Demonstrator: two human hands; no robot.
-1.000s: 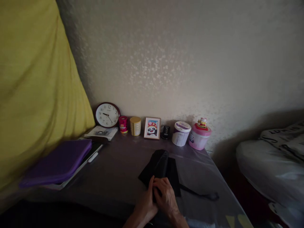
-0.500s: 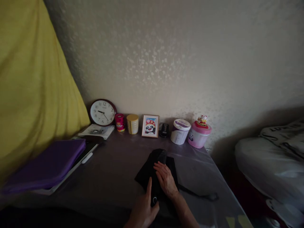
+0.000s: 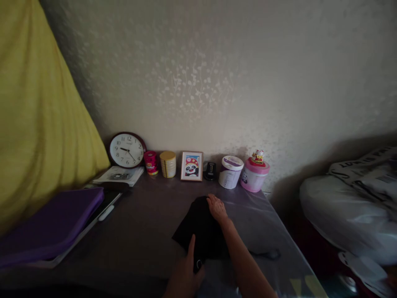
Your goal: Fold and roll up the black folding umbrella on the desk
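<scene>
A black folded-fabric bundle (image 3: 200,225) lies at six o'clock on a dark, sheet-covered table (image 3: 149,223). The left hand (image 3: 183,276) grasps its near end, a round-ended black handle (image 3: 197,265), apparently to anchor it. The right hand (image 3: 217,209) rests over its far edge, likely steadying loose cloth; whether it pinches, I cannot tell. From the bundle, open tabletop stretches toward ten o'clock; the table's right edge drops away at three.
</scene>
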